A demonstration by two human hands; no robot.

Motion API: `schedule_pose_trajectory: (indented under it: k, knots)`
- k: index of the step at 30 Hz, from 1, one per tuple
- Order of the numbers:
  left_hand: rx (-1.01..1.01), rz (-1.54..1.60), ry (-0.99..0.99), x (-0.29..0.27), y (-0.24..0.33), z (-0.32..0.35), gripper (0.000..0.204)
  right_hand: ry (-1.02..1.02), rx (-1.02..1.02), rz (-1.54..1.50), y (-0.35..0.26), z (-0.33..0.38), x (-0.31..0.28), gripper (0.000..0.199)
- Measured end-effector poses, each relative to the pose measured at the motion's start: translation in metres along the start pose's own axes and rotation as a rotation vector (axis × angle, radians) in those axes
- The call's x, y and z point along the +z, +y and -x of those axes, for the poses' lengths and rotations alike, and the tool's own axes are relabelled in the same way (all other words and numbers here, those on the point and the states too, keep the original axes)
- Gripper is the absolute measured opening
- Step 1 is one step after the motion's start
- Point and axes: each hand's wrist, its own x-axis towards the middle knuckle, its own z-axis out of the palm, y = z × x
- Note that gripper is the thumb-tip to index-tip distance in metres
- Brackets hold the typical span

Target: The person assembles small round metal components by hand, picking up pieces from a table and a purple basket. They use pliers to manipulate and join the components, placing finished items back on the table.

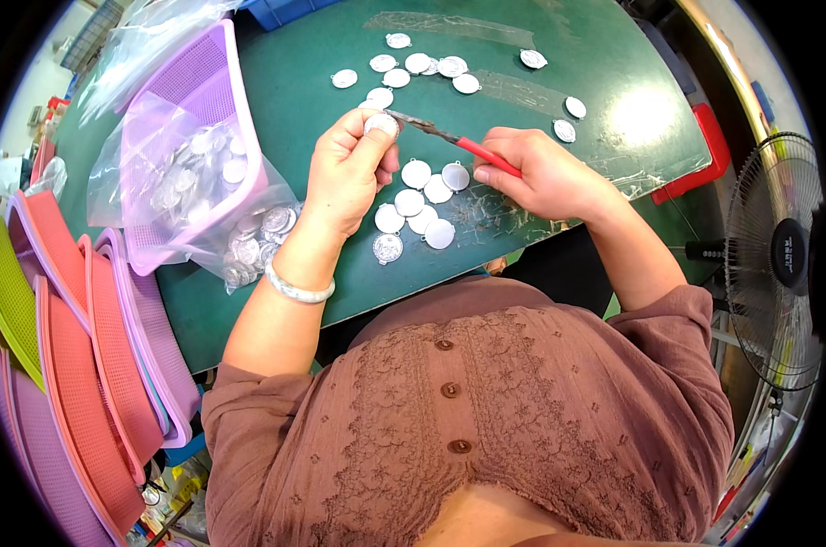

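My left hand, with a pale bangle on its wrist, pinches a round silver medallion between thumb and fingers. Pliers with red handles are gripped in my right hand. Their dark jaws reach left to the medallion's edge; whether they clamp it is too small to tell. Just below the jaws lies a loose group of silver medallions, some with small loops on the rim. Beyond my hands, more medallions are scattered over the green table.
A lilac basket at the left holds a clear plastic bag of medallions, with more spilling beside it. Stacked pink, purple and green baskets stand at the lower left. On the right is a black fan.
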Motion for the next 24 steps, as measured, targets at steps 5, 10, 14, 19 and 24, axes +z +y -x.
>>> schedule_pose_trajectory:
  k: [5, 10, 14, 19, 24]
  knots:
    - [0.005, -0.017, 0.004, 0.0001, 0.0004, -0.0007, 0.014, -0.016, -0.011, -0.004, 0.0018, -0.0006, 0.0005, 0.019]
    - [0.013, -0.02, -0.013, -0.0006, 0.0, -0.001, 0.014, -0.018, -0.049, -0.015, 0.006, 0.0, 0.0008, 0.019]
    - [0.009, -0.026, -0.032, -0.0015, 0.0005, -0.0016, 0.013, -0.017, -0.044, -0.041, 0.0068, 0.0009, 0.0013, 0.019]
    - [0.013, -0.027, -0.049, -0.0018, 0.0006, -0.0018, 0.013, -0.026, -0.003, -0.052, 0.0053, 0.0014, 0.0006, 0.019]
    - [0.041, -0.048, -0.043, -0.0012, 0.0025, -0.001, 0.014, 0.031, -0.006, -0.008, 0.0049, 0.001, 0.0042, 0.016]
